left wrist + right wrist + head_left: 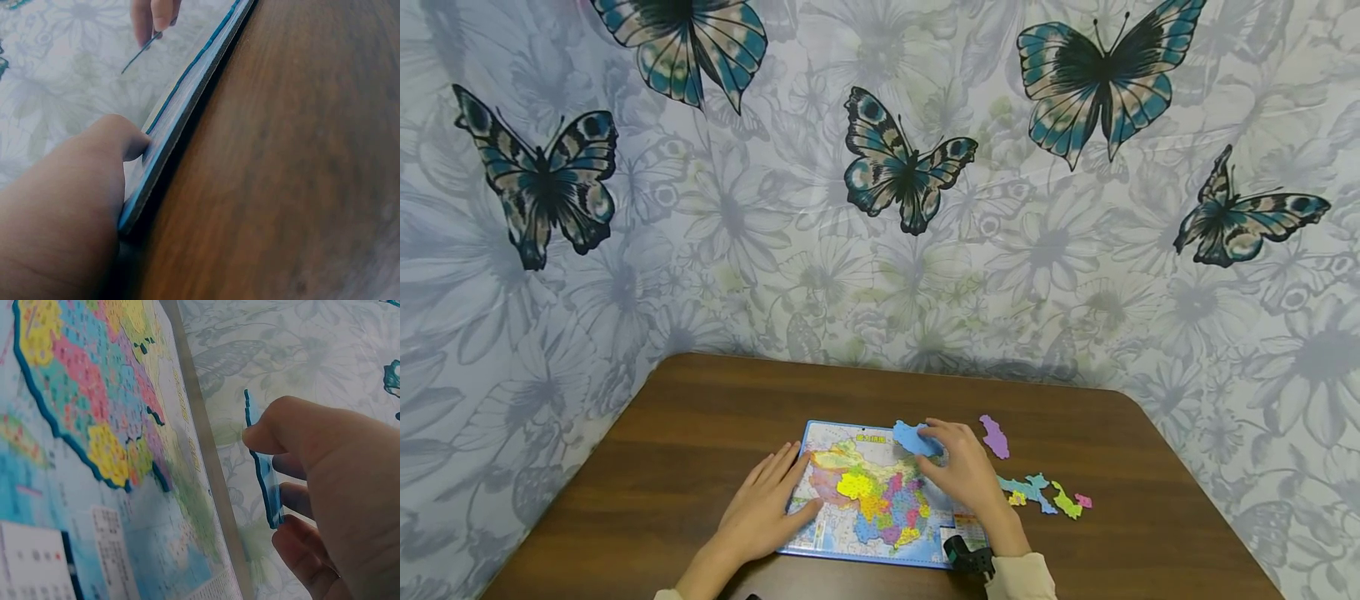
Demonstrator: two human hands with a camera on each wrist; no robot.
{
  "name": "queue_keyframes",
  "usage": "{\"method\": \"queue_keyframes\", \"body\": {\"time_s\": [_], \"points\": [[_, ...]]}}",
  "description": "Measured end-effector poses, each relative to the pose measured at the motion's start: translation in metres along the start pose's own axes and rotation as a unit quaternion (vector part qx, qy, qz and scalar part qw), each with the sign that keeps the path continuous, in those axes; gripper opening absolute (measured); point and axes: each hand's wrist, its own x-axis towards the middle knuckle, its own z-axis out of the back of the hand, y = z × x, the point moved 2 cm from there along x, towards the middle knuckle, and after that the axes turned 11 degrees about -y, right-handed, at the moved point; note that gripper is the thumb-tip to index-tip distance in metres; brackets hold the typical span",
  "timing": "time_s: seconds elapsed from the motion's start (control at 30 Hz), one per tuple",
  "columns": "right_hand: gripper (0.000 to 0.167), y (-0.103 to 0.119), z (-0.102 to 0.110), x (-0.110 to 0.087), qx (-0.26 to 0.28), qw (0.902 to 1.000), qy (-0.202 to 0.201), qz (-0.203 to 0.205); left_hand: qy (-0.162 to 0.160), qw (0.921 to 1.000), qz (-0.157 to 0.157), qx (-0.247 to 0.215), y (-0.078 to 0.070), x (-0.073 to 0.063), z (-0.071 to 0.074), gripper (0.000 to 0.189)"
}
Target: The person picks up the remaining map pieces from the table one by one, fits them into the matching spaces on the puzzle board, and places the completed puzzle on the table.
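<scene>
A map puzzle board [831, 533] with coloured province pieces lies on the table. My left hand [760, 508] rests over its left edge with fingers extended; in the left wrist view the thumb touches the board's rim [187, 94]. Above the top right part of the board, my right hand [958, 467] pinches a blue puzzle piece [912, 438] between thumb and fingers. Seen from the right wrist, that blue piece [262, 481] is nearly edge-on and held apart from the board [162, 544]. The fingers behind it are partly hidden.
Right of the board lie loose puzzle pieces: a purple one [995, 437], a light blue one [1037, 485], a yellow one [1017, 498], a green one [1066, 502] and a pink one [1083, 501]. Behind the brown table [730, 400] hangs a butterfly-patterned cloth [880, 292].
</scene>
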Motion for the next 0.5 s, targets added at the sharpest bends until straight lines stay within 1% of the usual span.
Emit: {"method": "queue_keyframes", "body": {"time_s": [0.17, 0.37, 0.5], "points": [[0.040, 0.003, -0.004, 0.001, 0.006, 1.0000, 0.002, 0.004, 0.000, 1.0000, -0.001, 0.003, 0.001, -0.001, 0.000, 0.081], [0.041, 0.007, -0.008, 0.003, 0.017, 0.9998, 0.008, 0.004, -0.005, 1.0000, -0.005, -0.004, -0.001, -0.001, 0.000, 0.080], [0.041, 0.009, -0.012, 0.002, 0.023, 0.9996, 0.012, 0.003, -0.003, 1.0000, -0.001, -0.003, 0.000, -0.001, -0.001, 0.080]]}}
